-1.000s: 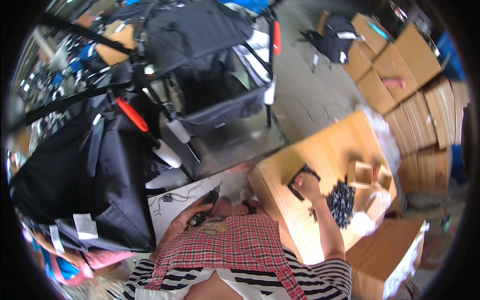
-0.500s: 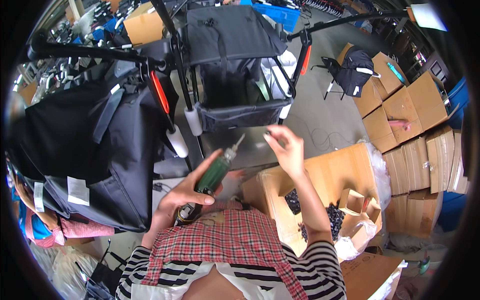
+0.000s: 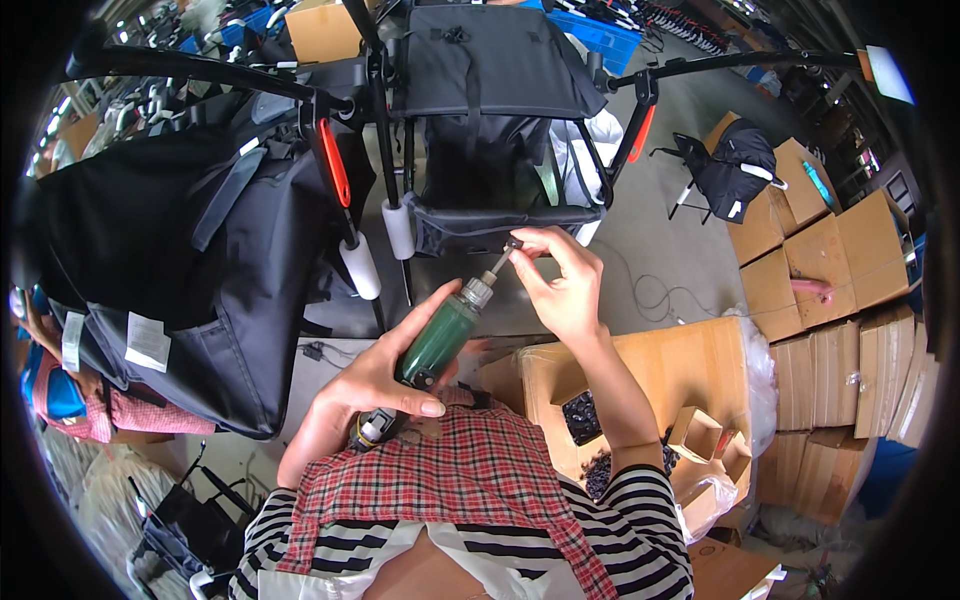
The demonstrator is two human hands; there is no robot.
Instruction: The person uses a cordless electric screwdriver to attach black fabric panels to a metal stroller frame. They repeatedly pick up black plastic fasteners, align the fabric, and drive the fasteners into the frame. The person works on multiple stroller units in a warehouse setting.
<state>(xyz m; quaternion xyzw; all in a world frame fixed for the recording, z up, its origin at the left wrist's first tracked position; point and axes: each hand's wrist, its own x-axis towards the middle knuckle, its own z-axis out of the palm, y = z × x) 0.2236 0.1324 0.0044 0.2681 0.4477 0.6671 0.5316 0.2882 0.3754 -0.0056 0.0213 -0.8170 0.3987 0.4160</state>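
There is one view, from a wide fisheye camera worn on the person's head, looking steeply down the front of the body. The person's own chest fills the lower edge, and both forearms rise from it toward the middle, so the left hand (image 3: 375, 385) and right hand (image 3: 565, 290) sit close under the lens. Farther off, the black fabric frame (image 3: 480, 120) takes the top, with cardboard boxes (image 3: 820, 260) at the right. Straight edges bend toward the dark round rim.
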